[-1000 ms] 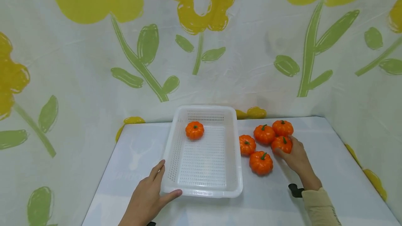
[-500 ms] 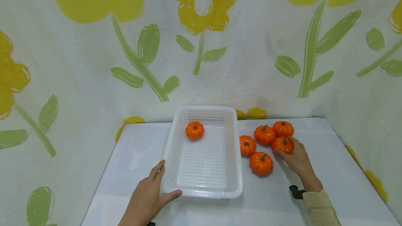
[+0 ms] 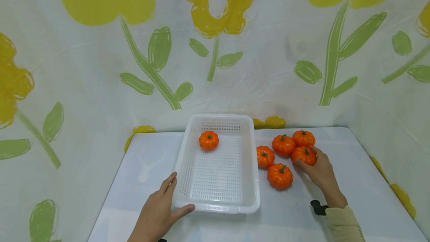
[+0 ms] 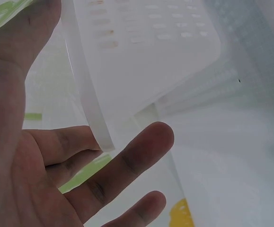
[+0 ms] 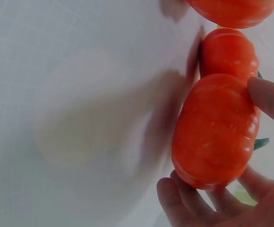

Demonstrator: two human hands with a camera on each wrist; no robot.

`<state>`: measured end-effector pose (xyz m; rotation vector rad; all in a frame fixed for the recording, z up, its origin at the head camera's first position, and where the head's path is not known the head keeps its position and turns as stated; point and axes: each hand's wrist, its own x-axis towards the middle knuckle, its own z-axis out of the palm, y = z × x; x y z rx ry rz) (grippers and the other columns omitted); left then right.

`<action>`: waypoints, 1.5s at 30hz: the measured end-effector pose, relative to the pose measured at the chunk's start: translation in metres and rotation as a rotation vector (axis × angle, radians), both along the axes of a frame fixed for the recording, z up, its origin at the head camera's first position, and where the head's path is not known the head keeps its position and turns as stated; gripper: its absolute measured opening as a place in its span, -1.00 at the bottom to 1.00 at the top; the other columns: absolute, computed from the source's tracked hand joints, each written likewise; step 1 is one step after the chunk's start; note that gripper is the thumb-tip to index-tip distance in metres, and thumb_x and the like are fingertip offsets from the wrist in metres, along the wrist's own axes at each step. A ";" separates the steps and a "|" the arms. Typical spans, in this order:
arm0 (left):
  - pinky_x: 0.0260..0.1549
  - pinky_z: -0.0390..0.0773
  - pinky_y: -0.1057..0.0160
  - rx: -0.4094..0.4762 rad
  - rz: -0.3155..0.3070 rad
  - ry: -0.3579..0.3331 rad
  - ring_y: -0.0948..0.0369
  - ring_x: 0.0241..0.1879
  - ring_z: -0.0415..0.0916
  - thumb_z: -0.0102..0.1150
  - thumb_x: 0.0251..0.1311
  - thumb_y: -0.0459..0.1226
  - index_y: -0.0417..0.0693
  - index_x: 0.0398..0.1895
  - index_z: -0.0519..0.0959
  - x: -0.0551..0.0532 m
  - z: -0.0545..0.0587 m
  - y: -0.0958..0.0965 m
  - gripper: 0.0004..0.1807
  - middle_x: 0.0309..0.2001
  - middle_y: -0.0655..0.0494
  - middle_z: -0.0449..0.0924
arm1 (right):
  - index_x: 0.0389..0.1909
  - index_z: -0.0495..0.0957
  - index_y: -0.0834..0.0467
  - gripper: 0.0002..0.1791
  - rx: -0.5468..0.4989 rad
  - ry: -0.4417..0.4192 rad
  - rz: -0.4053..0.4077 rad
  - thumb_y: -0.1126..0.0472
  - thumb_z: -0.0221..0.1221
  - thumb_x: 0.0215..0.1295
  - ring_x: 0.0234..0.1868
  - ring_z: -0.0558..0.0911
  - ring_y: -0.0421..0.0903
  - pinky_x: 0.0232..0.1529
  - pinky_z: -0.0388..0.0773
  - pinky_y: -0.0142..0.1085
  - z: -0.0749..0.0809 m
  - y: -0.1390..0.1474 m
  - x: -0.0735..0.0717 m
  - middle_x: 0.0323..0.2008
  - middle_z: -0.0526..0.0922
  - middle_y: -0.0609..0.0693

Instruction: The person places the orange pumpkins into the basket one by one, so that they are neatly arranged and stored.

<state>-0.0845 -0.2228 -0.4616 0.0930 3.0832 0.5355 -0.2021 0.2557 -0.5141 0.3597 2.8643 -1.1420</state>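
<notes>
Right hand [image 3: 320, 173] curls its grip around one small orange pumpkin [image 3: 304, 155], thumb on one side and fingers [image 5: 186, 201] wrapped under the other; pumpkin sits on the white bench [image 3: 356, 182], right of the basket. Pumpkin: glossy orange, squat and ribbed, short dark green stem on top. It touches a second pumpkin [image 3: 304, 138] behind it; a third [image 3: 283, 144], fourth [image 3: 264, 156] and fifth [image 3: 280, 176] lie close by to its left in a loose cluster. Left hand [image 3: 158, 212] rests at the near left corner of the white perforated basket [image 3: 191, 152], fingers straight and spread along the outer wall, thumb against the near rim; wrist view shows the rim between thumb and fingers. One more pumpkin [image 3: 208, 140] lies inside the basket near its far left corner
</notes>
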 end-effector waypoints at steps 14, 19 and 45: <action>-0.04 0.49 0.00 0.005 0.001 0.002 0.02 -0.08 0.50 0.05 -0.25 0.49 -0.07 0.41 0.16 0.000 -0.001 0.002 0.20 0.39 0.23 0.08 | 0.41 -0.05 0.31 0.07 -0.017 0.113 0.002 -0.30 0.14 0.13 0.25 0.14 0.38 0.13 0.16 0.30 0.013 -0.001 0.004 0.30 0.08 0.44; -0.05 0.49 0.00 0.008 -0.002 0.021 0.02 -0.08 0.50 0.05 -0.23 0.48 -0.07 0.40 0.17 0.001 -0.002 0.001 0.18 0.39 0.24 0.08 | 0.42 -0.04 0.27 0.05 -0.021 0.150 0.012 -0.29 0.16 0.12 0.24 0.16 0.38 0.09 0.20 0.31 0.019 -0.004 0.004 0.30 0.08 0.43; -0.07 0.50 0.03 0.017 -0.025 0.068 0.04 -0.05 0.50 0.04 -0.20 0.47 -0.10 0.40 0.17 0.002 -0.006 -0.002 0.17 0.40 0.24 0.07 | 0.42 0.00 0.12 -0.01 -0.107 0.187 0.058 -0.30 0.16 0.10 0.25 0.19 0.27 0.10 0.25 0.26 0.038 -0.032 -0.002 0.34 0.12 0.25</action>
